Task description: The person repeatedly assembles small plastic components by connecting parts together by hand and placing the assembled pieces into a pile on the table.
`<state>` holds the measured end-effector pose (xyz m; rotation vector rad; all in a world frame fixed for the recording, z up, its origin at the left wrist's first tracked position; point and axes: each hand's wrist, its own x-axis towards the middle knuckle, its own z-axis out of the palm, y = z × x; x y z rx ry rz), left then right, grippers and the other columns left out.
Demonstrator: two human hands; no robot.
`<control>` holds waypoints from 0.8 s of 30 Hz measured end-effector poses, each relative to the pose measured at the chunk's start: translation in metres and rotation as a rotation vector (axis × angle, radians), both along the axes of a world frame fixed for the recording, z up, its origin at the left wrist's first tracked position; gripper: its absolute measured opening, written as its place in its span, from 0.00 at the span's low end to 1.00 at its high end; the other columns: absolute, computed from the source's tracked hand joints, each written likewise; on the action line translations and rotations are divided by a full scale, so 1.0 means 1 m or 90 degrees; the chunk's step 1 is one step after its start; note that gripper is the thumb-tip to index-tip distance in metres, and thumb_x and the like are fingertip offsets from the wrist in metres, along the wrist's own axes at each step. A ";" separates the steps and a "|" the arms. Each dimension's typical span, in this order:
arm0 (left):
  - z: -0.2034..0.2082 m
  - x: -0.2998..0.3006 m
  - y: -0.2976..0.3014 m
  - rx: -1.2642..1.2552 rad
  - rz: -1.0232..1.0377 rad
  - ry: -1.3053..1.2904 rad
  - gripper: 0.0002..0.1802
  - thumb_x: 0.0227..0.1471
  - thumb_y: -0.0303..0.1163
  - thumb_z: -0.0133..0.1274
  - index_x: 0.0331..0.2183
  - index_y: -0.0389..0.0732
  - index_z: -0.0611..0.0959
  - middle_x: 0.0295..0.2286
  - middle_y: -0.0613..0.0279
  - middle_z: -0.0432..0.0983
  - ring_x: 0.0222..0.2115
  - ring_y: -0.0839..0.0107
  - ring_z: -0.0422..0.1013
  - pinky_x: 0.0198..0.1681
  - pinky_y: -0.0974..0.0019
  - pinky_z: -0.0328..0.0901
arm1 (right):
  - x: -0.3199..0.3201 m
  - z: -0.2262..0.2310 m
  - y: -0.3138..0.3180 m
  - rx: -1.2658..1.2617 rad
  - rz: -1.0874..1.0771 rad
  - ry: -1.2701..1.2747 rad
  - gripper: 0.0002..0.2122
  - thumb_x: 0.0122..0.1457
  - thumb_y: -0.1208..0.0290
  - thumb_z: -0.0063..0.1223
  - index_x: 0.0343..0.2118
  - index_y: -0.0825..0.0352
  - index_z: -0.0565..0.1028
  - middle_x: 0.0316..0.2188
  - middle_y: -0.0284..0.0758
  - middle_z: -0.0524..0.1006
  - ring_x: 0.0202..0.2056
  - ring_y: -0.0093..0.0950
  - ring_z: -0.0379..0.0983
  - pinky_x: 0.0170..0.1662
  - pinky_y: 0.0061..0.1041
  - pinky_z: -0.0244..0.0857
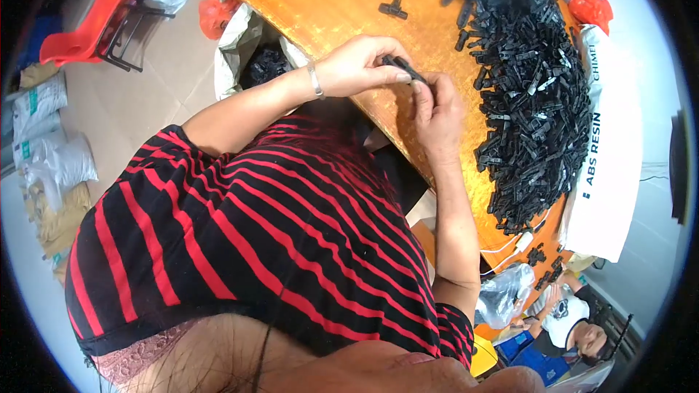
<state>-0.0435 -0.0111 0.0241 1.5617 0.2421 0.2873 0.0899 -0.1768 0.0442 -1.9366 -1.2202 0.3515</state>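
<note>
Above the near edge of the orange-brown table [342, 7], a small black plastic part [415, 73] is pinched between the fingertips of both my hands. My left hand [357, 65], with a silver bracelet at the wrist, grips its left end. The thumb and fingers of my right hand [439, 116] close on its other end. My fingers hide much of the part, so I cannot tell whether it is one piece or two. To the right of my hands lies a long heap of similar black plastic parts [531, 102]. Another black part [394, 8] lies alone farther back.
A white sack [608, 153] lines the heap's right side. An open sack [234, 47] with black contents stands by the table's left edge, beyond it a red chair [84, 29]. A see-through plastic bag [504, 295] and another person [571, 324] are at lower right.
</note>
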 end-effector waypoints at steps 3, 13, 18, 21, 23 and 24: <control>0.007 -0.021 0.016 0.131 -0.017 0.050 0.09 0.60 0.30 0.59 0.39 0.36 0.82 0.30 0.70 0.75 0.33 0.82 0.68 0.37 0.73 0.65 | -0.006 -0.006 0.005 -0.073 0.060 0.236 0.09 0.64 0.68 0.58 0.42 0.67 0.77 0.25 0.40 0.80 0.25 0.31 0.79 0.31 0.31 0.71; 0.024 -0.081 0.112 0.486 -0.007 0.174 0.15 0.51 0.33 0.65 0.39 0.37 0.82 0.33 0.56 0.80 0.35 0.59 0.77 0.42 0.58 0.70 | 0.110 -0.021 0.040 -0.091 -0.144 -0.303 0.11 0.61 0.63 0.61 0.37 0.66 0.80 0.34 0.43 0.80 0.34 0.45 0.80 0.37 0.42 0.73; 0.013 0.039 0.091 0.597 0.134 0.041 0.11 0.56 0.37 0.60 0.37 0.40 0.82 0.29 0.54 0.80 0.33 0.56 0.78 0.37 0.57 0.72 | 0.120 -0.041 0.061 -0.195 -0.180 -0.400 0.11 0.59 0.62 0.62 0.37 0.64 0.76 0.35 0.44 0.78 0.33 0.48 0.79 0.36 0.44 0.74; 0.000 0.112 0.084 0.571 0.203 0.074 0.14 0.56 0.40 0.60 0.38 0.39 0.83 0.32 0.50 0.82 0.36 0.52 0.79 0.41 0.53 0.72 | 0.112 -0.043 0.060 -0.175 -0.190 -0.383 0.09 0.59 0.65 0.61 0.36 0.64 0.76 0.35 0.43 0.78 0.33 0.48 0.79 0.36 0.45 0.74; -0.004 0.149 0.082 0.557 0.211 0.110 0.15 0.55 0.40 0.60 0.37 0.39 0.84 0.34 0.48 0.83 0.38 0.52 0.79 0.44 0.51 0.72 | 0.102 -0.041 0.052 -0.145 -0.137 -0.369 0.08 0.59 0.67 0.61 0.35 0.64 0.76 0.35 0.43 0.77 0.33 0.47 0.78 0.37 0.44 0.73; -0.013 0.164 0.083 0.580 0.242 0.149 0.14 0.53 0.40 0.61 0.36 0.39 0.83 0.33 0.49 0.83 0.37 0.51 0.79 0.42 0.51 0.72 | 0.093 -0.039 0.049 -0.126 -0.121 -0.360 0.07 0.58 0.68 0.61 0.34 0.64 0.76 0.35 0.43 0.77 0.34 0.47 0.78 0.37 0.44 0.73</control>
